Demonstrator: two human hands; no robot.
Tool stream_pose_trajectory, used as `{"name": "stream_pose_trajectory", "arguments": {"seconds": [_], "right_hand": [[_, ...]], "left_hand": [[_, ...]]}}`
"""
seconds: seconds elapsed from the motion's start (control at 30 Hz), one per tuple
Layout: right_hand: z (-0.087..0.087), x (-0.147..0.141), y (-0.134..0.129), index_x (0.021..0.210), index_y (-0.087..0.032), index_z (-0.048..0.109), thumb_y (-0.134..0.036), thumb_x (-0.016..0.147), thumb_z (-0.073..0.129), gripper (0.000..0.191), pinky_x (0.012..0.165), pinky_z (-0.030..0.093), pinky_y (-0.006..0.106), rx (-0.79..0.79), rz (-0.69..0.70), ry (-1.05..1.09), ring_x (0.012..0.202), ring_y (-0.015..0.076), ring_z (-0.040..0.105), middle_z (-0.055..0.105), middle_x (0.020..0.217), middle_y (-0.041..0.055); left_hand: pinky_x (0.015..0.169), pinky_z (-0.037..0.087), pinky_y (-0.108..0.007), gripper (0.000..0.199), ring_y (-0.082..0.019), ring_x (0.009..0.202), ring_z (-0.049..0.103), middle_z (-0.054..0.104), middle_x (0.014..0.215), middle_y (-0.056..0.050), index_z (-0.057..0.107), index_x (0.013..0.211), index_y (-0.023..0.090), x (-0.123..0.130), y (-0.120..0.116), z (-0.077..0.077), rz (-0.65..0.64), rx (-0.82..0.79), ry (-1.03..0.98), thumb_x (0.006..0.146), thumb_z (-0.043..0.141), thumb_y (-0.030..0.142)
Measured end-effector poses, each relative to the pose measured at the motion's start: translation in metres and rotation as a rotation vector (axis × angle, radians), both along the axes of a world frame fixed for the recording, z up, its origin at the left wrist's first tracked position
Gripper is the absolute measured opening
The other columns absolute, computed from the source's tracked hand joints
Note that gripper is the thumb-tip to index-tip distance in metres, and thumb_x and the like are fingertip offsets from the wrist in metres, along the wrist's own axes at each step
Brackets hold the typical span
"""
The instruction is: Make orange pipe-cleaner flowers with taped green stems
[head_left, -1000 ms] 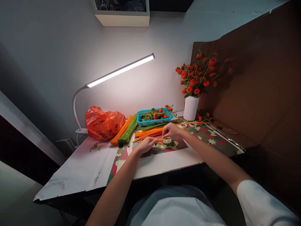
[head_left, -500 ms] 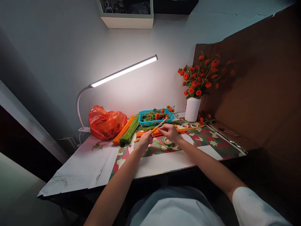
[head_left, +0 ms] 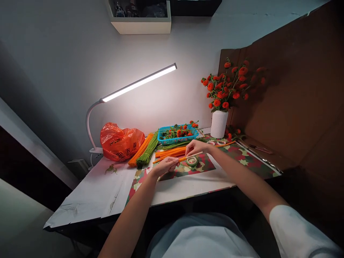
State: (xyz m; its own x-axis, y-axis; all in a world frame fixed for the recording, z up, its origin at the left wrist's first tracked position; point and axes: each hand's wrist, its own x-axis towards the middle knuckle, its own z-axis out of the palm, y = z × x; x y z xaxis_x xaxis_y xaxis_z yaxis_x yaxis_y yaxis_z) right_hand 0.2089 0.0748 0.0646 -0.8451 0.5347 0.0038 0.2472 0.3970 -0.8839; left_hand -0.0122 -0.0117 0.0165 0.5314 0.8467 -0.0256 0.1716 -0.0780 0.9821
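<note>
A thin pale stick (head_left: 197,154) with an orange pipe cleaner (head_left: 182,159) coiled round it lies nearly level above the table. My left hand (head_left: 167,165) is closed on its left end, where the orange coil starts. Just right of the coil, my right hand (head_left: 195,146) has its fingers pinched together at the stick; what they grip there is too small to make out. Below my right hand is a roll of green tape (head_left: 192,161). Loose orange pipe cleaners (head_left: 172,153) lie behind both hands.
Behind stands a blue basket (head_left: 163,139) of orange flowers, with orange and green bundles (head_left: 146,150) and a red plastic bag (head_left: 120,143) to its left. A white vase (head_left: 219,124) of flowers is at right. A lit lamp (head_left: 139,83) hangs above.
The stick has swung from slanting upward to nearly level, pointing right. My left hand has moved slightly down, and my right hand now sits behind the stick. The view has shifted a little.
</note>
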Motion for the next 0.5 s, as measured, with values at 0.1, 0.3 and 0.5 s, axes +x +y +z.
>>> {"name": "stream_pose_trajectory", "arguments": {"seconds": [0.1, 0.3, 0.5], "right_hand": [[-0.004, -0.004, -0.004, 0.072, -0.012, 0.073, -0.032, 0.062, 0.077, 0.023, 0.057, 0.039, 0.024, 0.179, -0.011, -0.133, 0.059, 0.0129, 0.057, 0.068, 0.065, 0.0031], [-0.017, -0.017, -0.026, 0.07, -0.017, 0.071, -0.018, 0.077, 0.068, 0.007, 0.071, 0.028, 0.028, 0.845, -0.335, -0.155, 0.072, 0.0123, 0.058, 0.069, 0.077, 0.0009], [-0.039, -0.032, -0.038, 0.073, -0.017, 0.066, -0.016, 0.088, 0.054, 0.019, 0.069, 0.022, 0.031, 1.058, -0.559, -0.109, 0.074, 0.0139, 0.055, 0.066, 0.077, 0.0028]], "left_hand": [[0.045, 0.013, -0.023, 0.051, -0.006, 0.043, 0.018, 0.026, 0.046, 0.008, 0.057, 0.068, 0.014, 0.001, -0.001, 0.0, 0.027, 0.097, 0.174, 0.078, 0.049, 0.064], [0.049, 0.022, -0.023, 0.048, -0.009, 0.047, 0.029, 0.031, 0.049, 0.006, 0.057, 0.064, 0.015, 0.004, 0.004, -0.004, 0.307, 0.345, 0.39, 0.081, 0.04, 0.057], [0.055, 0.03, -0.024, 0.044, -0.013, 0.054, 0.042, 0.044, 0.052, 0.002, 0.058, 0.063, 0.015, 0.008, 0.008, -0.008, 0.491, 0.411, 0.391, 0.08, 0.038, 0.05]]}}
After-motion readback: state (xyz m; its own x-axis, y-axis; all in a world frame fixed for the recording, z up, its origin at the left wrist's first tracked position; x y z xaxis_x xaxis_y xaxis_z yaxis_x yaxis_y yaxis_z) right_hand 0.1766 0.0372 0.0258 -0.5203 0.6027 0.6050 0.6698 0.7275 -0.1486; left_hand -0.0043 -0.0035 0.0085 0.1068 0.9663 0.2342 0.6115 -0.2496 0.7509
